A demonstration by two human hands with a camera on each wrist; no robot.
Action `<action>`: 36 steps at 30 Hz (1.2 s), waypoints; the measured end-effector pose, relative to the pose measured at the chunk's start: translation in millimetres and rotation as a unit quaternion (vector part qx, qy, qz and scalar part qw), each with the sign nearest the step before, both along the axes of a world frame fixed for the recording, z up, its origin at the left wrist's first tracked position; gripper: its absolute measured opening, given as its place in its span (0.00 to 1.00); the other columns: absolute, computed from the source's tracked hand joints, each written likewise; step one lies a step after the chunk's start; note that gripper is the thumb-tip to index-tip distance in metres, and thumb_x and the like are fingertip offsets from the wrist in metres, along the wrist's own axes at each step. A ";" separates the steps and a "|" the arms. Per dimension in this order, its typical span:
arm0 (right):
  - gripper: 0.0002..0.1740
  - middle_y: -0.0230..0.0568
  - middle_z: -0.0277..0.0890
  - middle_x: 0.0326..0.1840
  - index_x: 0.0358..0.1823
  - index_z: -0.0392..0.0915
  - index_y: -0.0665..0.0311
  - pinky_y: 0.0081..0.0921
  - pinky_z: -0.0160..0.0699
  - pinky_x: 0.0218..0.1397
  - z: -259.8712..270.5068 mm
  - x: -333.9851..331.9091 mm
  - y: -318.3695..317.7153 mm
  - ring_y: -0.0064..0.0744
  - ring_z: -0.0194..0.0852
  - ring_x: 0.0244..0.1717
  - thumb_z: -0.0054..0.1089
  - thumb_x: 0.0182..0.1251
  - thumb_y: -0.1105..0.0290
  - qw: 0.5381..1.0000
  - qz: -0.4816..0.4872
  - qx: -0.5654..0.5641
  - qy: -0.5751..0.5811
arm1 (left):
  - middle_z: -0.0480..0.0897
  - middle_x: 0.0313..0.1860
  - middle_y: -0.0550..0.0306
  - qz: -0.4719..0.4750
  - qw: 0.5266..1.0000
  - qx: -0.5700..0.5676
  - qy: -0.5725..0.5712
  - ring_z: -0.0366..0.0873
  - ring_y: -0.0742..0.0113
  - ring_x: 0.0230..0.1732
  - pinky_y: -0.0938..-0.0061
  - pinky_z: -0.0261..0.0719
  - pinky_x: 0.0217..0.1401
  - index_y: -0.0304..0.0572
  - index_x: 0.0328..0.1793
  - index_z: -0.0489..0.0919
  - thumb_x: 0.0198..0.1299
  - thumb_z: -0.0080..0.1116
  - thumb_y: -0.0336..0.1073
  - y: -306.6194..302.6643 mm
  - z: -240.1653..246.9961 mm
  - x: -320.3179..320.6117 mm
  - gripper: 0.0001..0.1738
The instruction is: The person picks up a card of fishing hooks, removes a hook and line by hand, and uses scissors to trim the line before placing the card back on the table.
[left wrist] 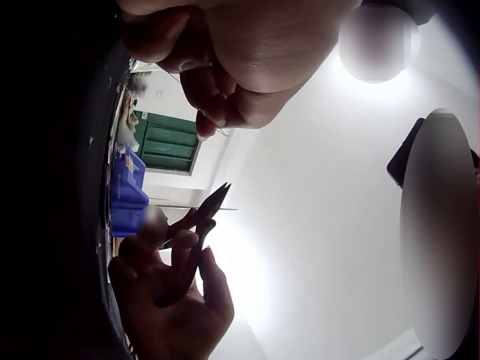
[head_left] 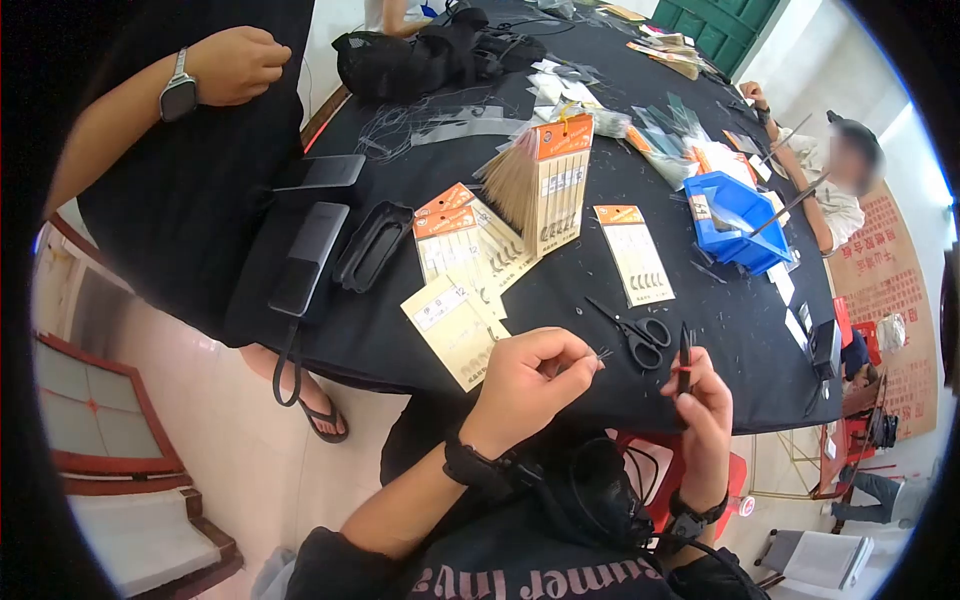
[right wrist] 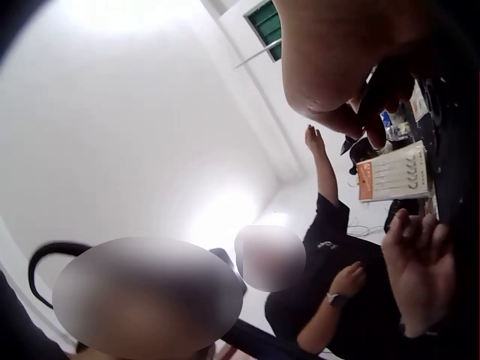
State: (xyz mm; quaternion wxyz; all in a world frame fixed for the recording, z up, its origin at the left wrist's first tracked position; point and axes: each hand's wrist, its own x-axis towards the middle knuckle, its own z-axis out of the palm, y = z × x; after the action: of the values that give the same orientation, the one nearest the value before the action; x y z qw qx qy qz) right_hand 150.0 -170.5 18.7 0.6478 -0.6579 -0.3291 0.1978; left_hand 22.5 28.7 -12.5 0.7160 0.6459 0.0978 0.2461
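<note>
My left hand is held over the table's near edge, thumb and fingertips pinching a few thin, wiry strands. In the left wrist view one fine strand sticks out past the fingertips. To the right, my right hand grips small black pliers with a touch of red, pointed tips up. Both tips show slightly apart in the left wrist view. Black-handled scissors lie on the cloth between the hands. Beside my left hand is a cream card packet, its lower part near the wrist.
A thick fan of fishing hook packets stands mid-table, with one packet lying to its right. A blue bin sits farther right. At left are a black tray and power banks. Other people stand and sit around.
</note>
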 end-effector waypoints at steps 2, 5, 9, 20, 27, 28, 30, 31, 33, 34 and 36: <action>0.08 0.41 0.66 0.51 0.32 0.78 0.68 0.23 0.66 0.56 -0.8 -3.4 1.1 0.31 0.70 0.47 0.67 0.53 0.72 0.999 0.018 -0.013 -0.043 | 0.79 0.31 0.67 0.000 1.000 0.007 -0.003 0.68 0.87 0.28 0.87 0.66 0.30 0.31 0.37 0.83 0.65 0.61 0.26 -0.4 -1.5 -0.6 0.05; 0.08 0.43 0.67 0.49 0.29 0.79 0.67 0.27 0.70 0.53 3.3 -9.4 3.9 0.33 0.72 0.46 0.68 0.50 0.73 0.992 0.025 -0.053 -0.111 | 0.79 0.32 0.65 0.003 1.000 0.013 -0.003 0.69 0.86 0.28 0.87 0.67 0.30 0.31 0.37 0.83 0.65 0.61 0.26 -1.2 -4.7 -0.8 0.05; 0.07 0.43 0.67 0.46 0.28 0.82 0.66 0.26 0.69 0.53 0.4 -9.1 3.4 0.34 0.71 0.44 0.69 0.47 0.73 0.974 0.041 -0.094 -0.201 | 0.81 0.33 0.63 0.011 1.000 0.017 -0.006 0.70 0.86 0.28 0.87 0.67 0.30 0.30 0.37 0.83 0.64 0.61 0.26 -3.1 -4.1 -0.7 0.05; 0.09 0.41 0.68 0.46 0.28 0.83 0.63 0.30 0.65 0.54 -4.6 -13.0 7.6 0.39 0.69 0.47 0.71 0.43 0.70 0.971 0.019 -0.132 -0.199 | 0.81 0.32 0.64 0.015 0.999 0.034 -0.004 0.69 0.86 0.27 0.86 0.65 0.28 0.31 0.36 0.83 0.63 0.62 0.27 -3.1 -4.0 -2.3 0.05; 0.09 0.42 0.69 0.45 0.29 0.83 0.63 0.30 0.66 0.54 -4.8 -11.7 10.4 0.38 0.70 0.47 0.71 0.44 0.71 0.967 0.034 -0.126 -0.221 | 0.80 0.31 0.66 0.020 0.998 0.052 0.000 0.68 0.86 0.26 0.86 0.64 0.28 0.33 0.35 0.84 0.62 0.63 0.28 -2.7 -0.3 -3.2 0.05; 0.09 0.42 0.69 0.45 0.29 0.83 0.63 0.30 0.67 0.54 -4.9 -12.0 11.0 0.38 0.70 0.47 0.71 0.44 0.71 0.966 0.036 -0.124 -0.222 | 0.80 0.31 0.65 0.021 0.998 0.052 -0.002 0.68 0.86 0.26 0.86 0.64 0.28 0.33 0.35 0.84 0.62 0.63 0.28 -2.7 -0.3 -3.2 0.05; 0.09 0.42 0.70 0.45 0.29 0.83 0.63 0.29 0.67 0.53 -4.7 -12.6 11.6 0.38 0.70 0.47 0.70 0.44 0.72 0.966 0.038 -0.121 -0.225 | 0.80 0.30 0.65 0.022 0.998 0.057 -0.003 0.68 0.86 0.26 0.85 0.64 0.29 0.33 0.35 0.84 0.61 0.64 0.28 -2.6 -0.4 -3.0 0.04; 0.08 0.42 0.70 0.44 0.29 0.83 0.63 0.29 0.67 0.53 -4.2 -12.7 12.0 0.38 0.71 0.46 0.70 0.45 0.72 0.967 0.039 -0.120 -0.223 | 0.80 0.30 0.65 0.022 0.998 0.059 -0.003 0.68 0.85 0.26 0.85 0.64 0.29 0.33 0.35 0.84 0.61 0.64 0.28 -2.6 -0.2 -2.8 0.04; 0.08 0.42 0.70 0.44 0.30 0.83 0.63 0.28 0.68 0.52 -3.5 -12.6 12.5 0.38 0.71 0.46 0.70 0.45 0.72 0.968 0.041 -0.118 -0.218 | 0.80 0.30 0.65 0.026 0.998 0.059 -0.004 0.68 0.85 0.26 0.85 0.64 0.28 0.33 0.35 0.84 0.61 0.64 0.28 -3.3 0.9 -2.8 0.04; 0.08 0.42 0.70 0.44 0.30 0.83 0.63 0.28 0.69 0.52 -3.7 -12.1 12.5 0.37 0.72 0.46 0.70 0.45 0.72 0.967 0.042 -0.118 -0.220 | 0.80 0.30 0.65 0.027 0.998 0.059 -0.004 0.68 0.85 0.26 0.85 0.64 0.28 0.33 0.35 0.84 0.60 0.64 0.28 -3.5 1.1 -2.8 0.04; 0.08 0.42 0.70 0.45 0.30 0.84 0.64 0.28 0.70 0.51 -4.4 -11.2 12.5 0.37 0.73 0.45 0.70 0.45 0.72 0.966 0.047 -0.117 -0.224 | 0.80 0.30 0.65 0.026 0.998 0.065 -0.005 0.68 0.85 0.26 0.84 0.64 0.28 0.33 0.35 0.84 0.60 0.64 0.28 -3.1 0.5 -3.1 0.04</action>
State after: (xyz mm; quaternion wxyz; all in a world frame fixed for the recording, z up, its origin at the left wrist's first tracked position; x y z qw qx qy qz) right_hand 138.8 -158.0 14.3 0.4660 -0.7406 -0.4710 0.1121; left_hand 19.4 25.6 -12.0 0.6664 0.6868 0.0951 0.2740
